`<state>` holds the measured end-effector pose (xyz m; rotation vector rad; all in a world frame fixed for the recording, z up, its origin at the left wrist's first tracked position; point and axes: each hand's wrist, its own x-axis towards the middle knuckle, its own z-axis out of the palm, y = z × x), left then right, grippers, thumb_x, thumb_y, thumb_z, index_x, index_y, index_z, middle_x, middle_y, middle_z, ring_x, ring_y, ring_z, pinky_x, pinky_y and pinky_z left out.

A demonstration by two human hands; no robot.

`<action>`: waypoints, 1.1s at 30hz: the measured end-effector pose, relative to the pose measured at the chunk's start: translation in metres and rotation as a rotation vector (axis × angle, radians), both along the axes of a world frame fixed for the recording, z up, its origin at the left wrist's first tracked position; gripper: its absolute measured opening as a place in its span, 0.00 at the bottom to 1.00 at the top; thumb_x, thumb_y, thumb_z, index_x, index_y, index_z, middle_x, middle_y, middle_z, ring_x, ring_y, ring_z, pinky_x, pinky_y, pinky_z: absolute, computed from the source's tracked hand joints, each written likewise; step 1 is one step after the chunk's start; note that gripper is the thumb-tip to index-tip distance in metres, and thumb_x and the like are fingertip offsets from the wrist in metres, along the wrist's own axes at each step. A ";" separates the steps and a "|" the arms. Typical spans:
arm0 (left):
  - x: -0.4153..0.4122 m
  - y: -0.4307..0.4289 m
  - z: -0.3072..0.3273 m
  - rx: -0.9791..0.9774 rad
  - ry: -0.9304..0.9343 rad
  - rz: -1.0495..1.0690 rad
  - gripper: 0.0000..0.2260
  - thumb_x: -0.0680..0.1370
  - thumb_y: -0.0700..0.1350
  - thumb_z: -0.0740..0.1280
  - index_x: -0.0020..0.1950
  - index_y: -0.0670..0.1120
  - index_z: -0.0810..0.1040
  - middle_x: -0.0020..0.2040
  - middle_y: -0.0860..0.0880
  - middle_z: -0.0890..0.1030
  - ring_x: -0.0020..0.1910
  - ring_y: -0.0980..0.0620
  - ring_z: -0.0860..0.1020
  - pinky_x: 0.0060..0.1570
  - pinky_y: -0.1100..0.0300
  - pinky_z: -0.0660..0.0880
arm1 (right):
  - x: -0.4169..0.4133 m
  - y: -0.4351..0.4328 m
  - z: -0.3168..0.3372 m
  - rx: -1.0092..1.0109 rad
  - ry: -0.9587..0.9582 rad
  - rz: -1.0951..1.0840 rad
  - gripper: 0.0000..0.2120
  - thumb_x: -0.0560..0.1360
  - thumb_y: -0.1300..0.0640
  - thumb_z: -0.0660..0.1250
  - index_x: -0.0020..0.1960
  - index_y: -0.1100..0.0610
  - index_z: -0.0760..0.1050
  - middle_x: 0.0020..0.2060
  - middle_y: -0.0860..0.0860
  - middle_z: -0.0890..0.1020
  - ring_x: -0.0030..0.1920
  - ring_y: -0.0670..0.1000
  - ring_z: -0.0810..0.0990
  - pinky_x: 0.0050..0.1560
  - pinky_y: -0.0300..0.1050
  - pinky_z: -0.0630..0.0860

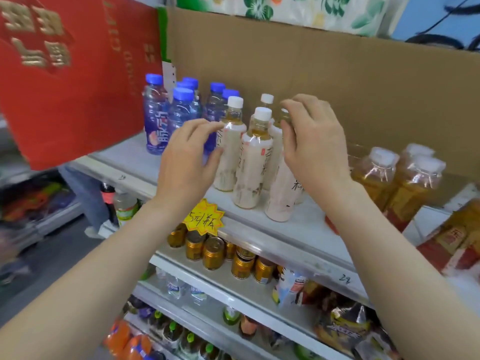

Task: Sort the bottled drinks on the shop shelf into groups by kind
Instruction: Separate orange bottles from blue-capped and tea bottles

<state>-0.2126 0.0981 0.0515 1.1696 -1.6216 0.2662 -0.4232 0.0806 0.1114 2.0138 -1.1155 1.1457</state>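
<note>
White caps top the cream-labelled tea bottles (249, 172) in the middle of the top shelf (122, 162). I count four, and a fifth may be hidden behind the right wrist. They stand upright, packed so that they touch each other, with the nearest one close to the front edge.

The left hand (192, 154) has bent fingers. Its fingertips and thumb lie against the left side of the leftmost tea bottle, but I cannot tell if it truly grips. The right hand (314, 144) is curled over the neck of the nearest tea bottle, grasping it and covering its cap.

Six blue-capped bottles (155, 126) are bunched toward the shelf's left end, just beside the tea bottles, with the rearmost near the back edge. Three amber bottles (376, 175) with clear caps stand at the right end, apart from the tea bottles.

Bare shelf shows along the front edge at the left, and between the tea bottles and the amber ones. A cardboard sheet (337, 74) closes off the back edge, and a red box (65, 100) overhangs the left end. Gold cans (213, 252) sit on the shelf below, behind a yellow price tag (204, 220); some are hidden, so no sure count.
</note>
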 end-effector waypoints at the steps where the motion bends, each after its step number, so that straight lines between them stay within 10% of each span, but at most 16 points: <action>1: 0.013 -0.005 -0.003 0.008 0.017 0.015 0.17 0.77 0.42 0.68 0.66 0.47 0.76 0.61 0.48 0.77 0.59 0.47 0.75 0.58 0.48 0.74 | 0.012 -0.005 -0.002 -0.026 0.018 0.007 0.12 0.77 0.65 0.64 0.59 0.65 0.79 0.57 0.60 0.81 0.57 0.62 0.78 0.57 0.46 0.70; 10: 0.130 -0.074 -0.023 0.051 0.013 -0.012 0.19 0.77 0.41 0.67 0.68 0.45 0.73 0.61 0.45 0.75 0.60 0.44 0.74 0.60 0.43 0.72 | 0.138 -0.043 -0.049 -0.009 0.049 0.021 0.18 0.74 0.67 0.69 0.64 0.66 0.77 0.57 0.62 0.80 0.58 0.63 0.76 0.63 0.51 0.70; 19: 0.201 -0.162 -0.034 0.348 0.150 -0.109 0.36 0.73 0.46 0.75 0.76 0.39 0.61 0.70 0.40 0.69 0.70 0.42 0.67 0.68 0.53 0.64 | 0.222 -0.075 -0.077 0.510 -0.456 -0.112 0.50 0.73 0.46 0.75 0.81 0.58 0.48 0.72 0.57 0.70 0.71 0.57 0.70 0.66 0.48 0.68; 27: 0.194 -0.212 -0.033 0.458 0.274 -0.126 0.33 0.71 0.46 0.77 0.71 0.43 0.67 0.66 0.44 0.77 0.64 0.42 0.75 0.51 0.59 0.65 | 0.219 -0.087 -0.081 0.550 -0.555 -0.073 0.35 0.72 0.47 0.74 0.74 0.53 0.64 0.66 0.48 0.75 0.66 0.50 0.74 0.62 0.54 0.74; 33: 0.196 -0.257 -0.029 0.604 0.348 -0.264 0.31 0.76 0.40 0.72 0.75 0.43 0.62 0.67 0.43 0.76 0.64 0.43 0.75 0.61 0.55 0.69 | 0.216 -0.087 -0.079 0.563 -0.540 -0.026 0.32 0.74 0.50 0.74 0.73 0.51 0.64 0.65 0.46 0.75 0.66 0.48 0.74 0.63 0.51 0.74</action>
